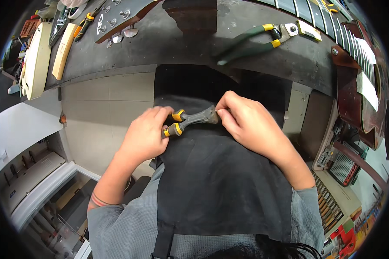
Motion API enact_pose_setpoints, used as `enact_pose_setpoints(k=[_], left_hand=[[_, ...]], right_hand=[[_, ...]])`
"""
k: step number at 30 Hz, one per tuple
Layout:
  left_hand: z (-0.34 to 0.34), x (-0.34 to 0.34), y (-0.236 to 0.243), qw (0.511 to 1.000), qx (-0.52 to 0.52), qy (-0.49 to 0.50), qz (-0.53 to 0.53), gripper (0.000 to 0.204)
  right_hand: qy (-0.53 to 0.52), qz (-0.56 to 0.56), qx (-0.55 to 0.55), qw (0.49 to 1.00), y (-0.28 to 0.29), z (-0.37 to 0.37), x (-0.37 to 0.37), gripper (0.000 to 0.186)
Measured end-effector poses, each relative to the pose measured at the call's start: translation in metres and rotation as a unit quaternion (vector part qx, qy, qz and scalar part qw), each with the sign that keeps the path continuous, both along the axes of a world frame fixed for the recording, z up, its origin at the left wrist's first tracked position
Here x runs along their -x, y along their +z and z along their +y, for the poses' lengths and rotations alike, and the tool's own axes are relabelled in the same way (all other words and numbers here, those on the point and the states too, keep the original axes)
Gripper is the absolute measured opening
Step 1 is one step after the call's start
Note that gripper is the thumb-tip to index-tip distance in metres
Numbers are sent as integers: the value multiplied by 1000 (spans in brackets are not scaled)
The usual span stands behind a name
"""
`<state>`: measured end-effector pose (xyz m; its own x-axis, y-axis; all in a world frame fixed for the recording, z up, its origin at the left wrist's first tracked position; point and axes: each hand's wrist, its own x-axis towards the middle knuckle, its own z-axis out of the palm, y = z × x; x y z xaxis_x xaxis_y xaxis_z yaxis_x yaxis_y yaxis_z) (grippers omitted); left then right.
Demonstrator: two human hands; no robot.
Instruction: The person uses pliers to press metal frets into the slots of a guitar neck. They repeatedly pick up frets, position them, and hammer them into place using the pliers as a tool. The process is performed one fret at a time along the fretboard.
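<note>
My left hand [145, 134] is wrapped round the black-and-yellow handles of a pair of end-cutting pliers [196, 117]. The pliers' dark metal jaws point right, over the lap of a black apron [224, 172]. Thumb and forefinger of my right hand [251, 123] pinch right beside the jaws. A thin, pale sliver shows at those fingertips, too small to name, and it seems to meet the jaws. The tips of my left fingers are partly hidden behind the handles.
Green-handled cutters [250, 43] lie on the dark workbench [147, 47] ahead. A guitar headstock [134, 17] with tuners rests at the far left, near a wooden strip [65, 52] and a pale guitar body [34, 62]. On the right stands a dark red guitar [354, 99].
</note>
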<state>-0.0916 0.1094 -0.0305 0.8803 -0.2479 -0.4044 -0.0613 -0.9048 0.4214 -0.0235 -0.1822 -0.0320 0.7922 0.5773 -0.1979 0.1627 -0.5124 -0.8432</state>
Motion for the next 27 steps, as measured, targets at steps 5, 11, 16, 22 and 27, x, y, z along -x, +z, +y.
enact_pose_setpoints(k=[5,11,16,22,27], left_hand=[[16,-1,-48,999,36,-6,33,48],[20,-16,-88,994,96,-26,-42,48],[26,-26,-112,985,108,-58,-122,43],[50,-22,-110,967,185,-93,-147,35],[65,36,-126,903,359,187,-146,37]], right_hand=[[32,-34,62,997,-31,16,-1,11],[38,-66,128,989,-25,21,-10,8],[22,-72,140,987,-19,22,-18,8],[49,163,-46,984,-19,17,-24,14],[-20,249,-119,961,-54,15,-13,14]])
